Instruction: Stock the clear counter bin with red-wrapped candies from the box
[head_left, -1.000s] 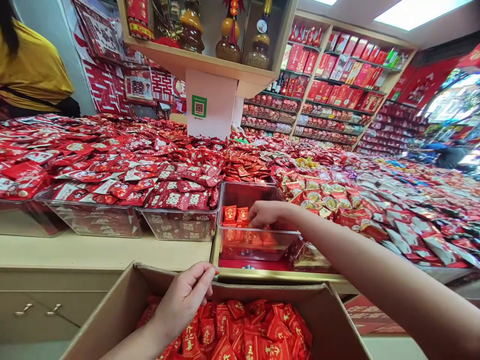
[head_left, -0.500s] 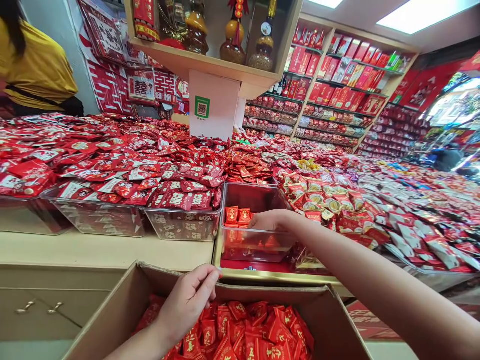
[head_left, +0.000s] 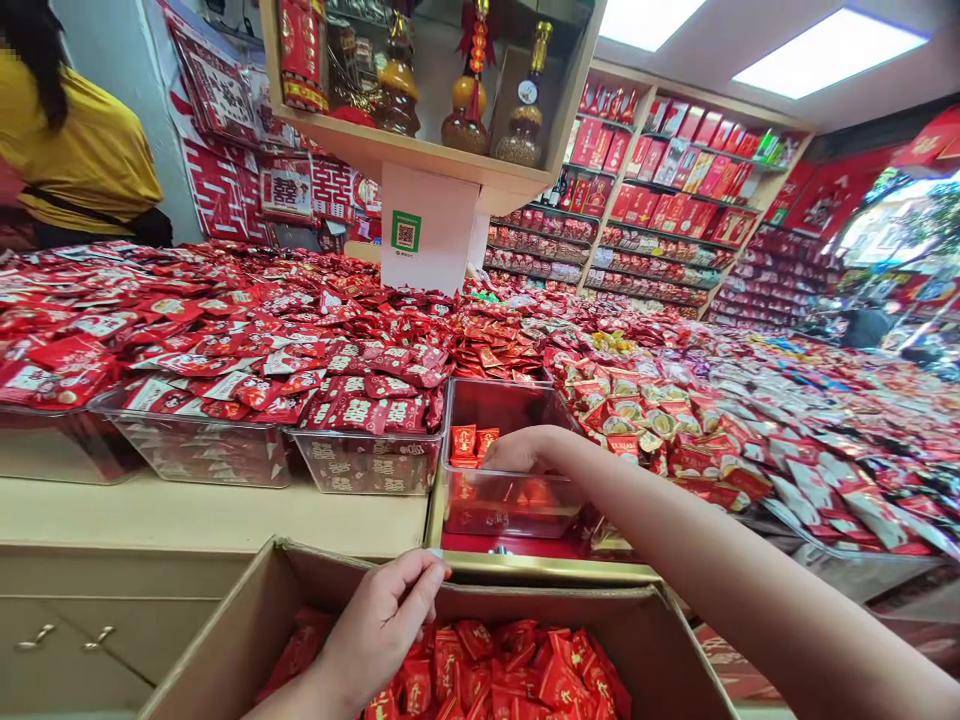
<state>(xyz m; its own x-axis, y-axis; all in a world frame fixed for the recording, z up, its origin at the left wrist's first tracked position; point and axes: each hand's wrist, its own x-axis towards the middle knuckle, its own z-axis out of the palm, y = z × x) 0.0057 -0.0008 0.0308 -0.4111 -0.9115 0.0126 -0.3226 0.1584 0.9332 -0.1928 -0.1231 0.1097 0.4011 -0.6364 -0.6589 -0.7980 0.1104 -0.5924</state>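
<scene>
My right hand (head_left: 517, 450) reaches down into a clear plastic bin (head_left: 517, 510) on the counter, beside a few small red packets (head_left: 463, 440) standing in its left part. Its fingertips are hidden, so whether they hold a packet cannot be told. Closer to me, my left hand (head_left: 394, 610) hovers over an open cardboard box (head_left: 630, 605), thumb and forefinger pressed together and the other fingers curled. Anything in that pinch is too small to make out. Many red packets with gold characters (head_left: 517, 670) lie loose in the box below it.
Clear bins heaped with red packets (head_left: 367, 465) line the counter to the left. Gold-and-red packets (head_left: 645, 410) and white ones (head_left: 847, 480) spread to the right. A display cabinet (head_left: 420, 150) overhangs the middle. At the far left stands a person in yellow (head_left: 90, 150).
The view has tilted up slightly, so the scene sits lower. My right hand has shifted a little left inside the bin, closer to the standing packets. My left hand keeps its pinched pose.
</scene>
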